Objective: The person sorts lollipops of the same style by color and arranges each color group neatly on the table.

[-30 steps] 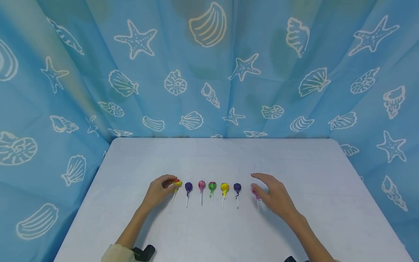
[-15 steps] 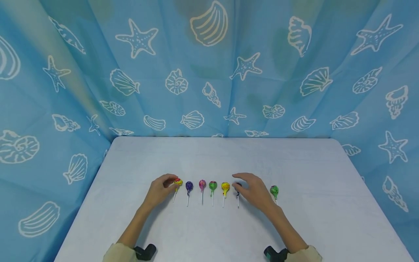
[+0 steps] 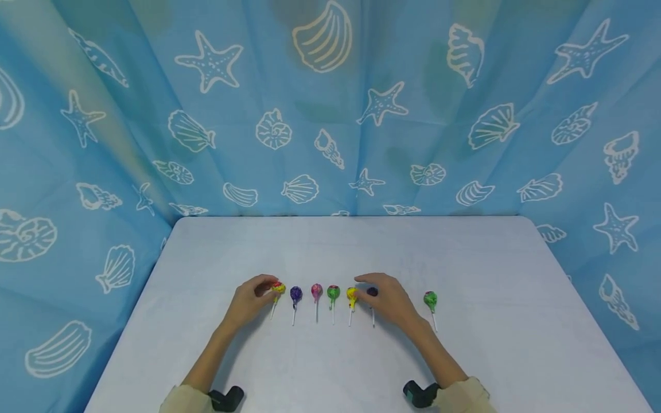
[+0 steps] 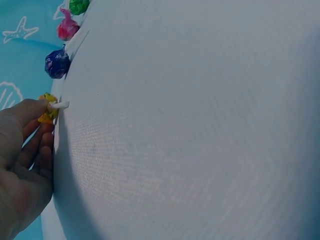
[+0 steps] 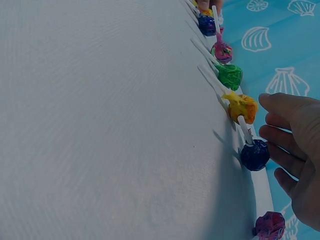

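Lollipops in coloured wrappers lie in a row across the white table. My left hand (image 3: 252, 301) pinches the yellow-and-red lollipop (image 3: 279, 287) at the left end between thumb and fingers; its white stick (image 4: 60, 105) points away from the thumb. My right hand (image 3: 388, 299) is over the row with fingers spread apart, holding nothing. Its fingertips are close to a yellow lollipop (image 5: 243, 108), and a dark blue lollipop (image 5: 255, 155) is beside the fingers, partly covered by the hand in the head view. A pink-purple lollipop (image 5: 270, 226), hidden in the head view, lies behind the hand.
Between the hands lie a dark purple lollipop (image 3: 296, 295), a pink lollipop (image 3: 317, 291) and a green lollipop (image 3: 333, 293). Another green lollipop (image 3: 430, 299) lies right of the right forearm. The white table (image 3: 330, 367) meets a blue shell-patterned curtain (image 3: 330, 143).
My right hand has moved left from the pink lollipop, past the dark one, to the yellow one, uncovering the green lollipop at the right. My left hand has kept its place.
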`<action>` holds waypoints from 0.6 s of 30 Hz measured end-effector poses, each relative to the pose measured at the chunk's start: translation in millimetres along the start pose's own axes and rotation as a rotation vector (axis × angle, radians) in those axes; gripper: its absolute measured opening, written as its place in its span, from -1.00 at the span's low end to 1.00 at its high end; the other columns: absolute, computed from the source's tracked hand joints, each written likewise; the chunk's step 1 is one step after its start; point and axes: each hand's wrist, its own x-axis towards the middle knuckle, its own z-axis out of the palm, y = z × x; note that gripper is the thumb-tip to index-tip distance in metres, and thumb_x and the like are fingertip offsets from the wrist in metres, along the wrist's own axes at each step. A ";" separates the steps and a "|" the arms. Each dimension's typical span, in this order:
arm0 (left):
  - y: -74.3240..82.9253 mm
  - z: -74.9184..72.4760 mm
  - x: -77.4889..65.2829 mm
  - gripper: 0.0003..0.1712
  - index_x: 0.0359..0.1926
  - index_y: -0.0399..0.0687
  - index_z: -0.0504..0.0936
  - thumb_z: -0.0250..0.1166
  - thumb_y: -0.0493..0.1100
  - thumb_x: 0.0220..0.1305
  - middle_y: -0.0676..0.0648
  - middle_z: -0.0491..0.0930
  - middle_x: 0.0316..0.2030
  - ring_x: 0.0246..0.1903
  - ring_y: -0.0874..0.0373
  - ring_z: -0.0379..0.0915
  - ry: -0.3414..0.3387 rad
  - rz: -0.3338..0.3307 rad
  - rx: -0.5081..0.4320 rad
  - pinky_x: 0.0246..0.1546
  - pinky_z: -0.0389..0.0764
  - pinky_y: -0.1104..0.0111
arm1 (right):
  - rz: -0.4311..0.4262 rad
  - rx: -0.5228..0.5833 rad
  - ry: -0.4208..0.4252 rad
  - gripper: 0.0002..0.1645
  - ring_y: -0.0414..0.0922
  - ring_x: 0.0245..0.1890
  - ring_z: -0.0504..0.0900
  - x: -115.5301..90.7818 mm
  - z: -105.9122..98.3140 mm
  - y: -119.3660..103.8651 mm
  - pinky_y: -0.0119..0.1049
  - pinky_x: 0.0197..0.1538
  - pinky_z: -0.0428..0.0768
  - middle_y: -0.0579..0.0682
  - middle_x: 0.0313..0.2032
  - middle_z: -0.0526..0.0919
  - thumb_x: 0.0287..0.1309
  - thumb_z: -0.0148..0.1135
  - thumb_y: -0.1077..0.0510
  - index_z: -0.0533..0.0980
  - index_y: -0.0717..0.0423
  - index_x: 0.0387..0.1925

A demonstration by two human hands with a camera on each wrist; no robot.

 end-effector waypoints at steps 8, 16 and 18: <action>0.9 -0.1 -2.0 -0.64 0.05 -0.28 0.67 0.39 -0.38 0.21 -0.19 0.65 -0.02 0.00 -0.09 0.58 -0.007 -0.009 0.004 0.03 0.59 0.14 | 0.004 -0.021 0.007 -0.62 0.03 0.11 0.60 3.6 7.7 3.2 -0.01 0.22 0.49 0.00 -0.04 0.73 0.13 0.47 0.04 0.70 0.10 -0.03; 0.7 -0.2 -0.9 -0.65 0.04 -0.27 0.67 0.39 -0.35 0.21 -0.20 0.65 -0.03 -0.01 -0.09 0.58 -0.003 -0.019 0.018 0.02 0.59 0.11 | -0.001 -0.044 0.002 -0.70 0.01 0.01 0.63 5.8 8.9 0.4 -0.02 0.18 0.52 -0.04 -0.14 0.76 0.09 0.50 0.09 0.74 0.08 -0.11; -0.6 -0.8 -0.7 -0.65 0.05 -0.26 0.67 0.39 -0.33 0.22 -0.18 0.66 -0.05 -0.05 -0.06 0.58 0.006 -0.021 0.031 -0.01 0.60 0.13 | -0.011 -0.047 -0.007 -0.70 0.00 -0.02 0.64 7.0 9.5 -0.2 -0.01 0.20 0.50 -0.05 -0.16 0.76 0.08 0.51 0.11 0.74 0.08 -0.12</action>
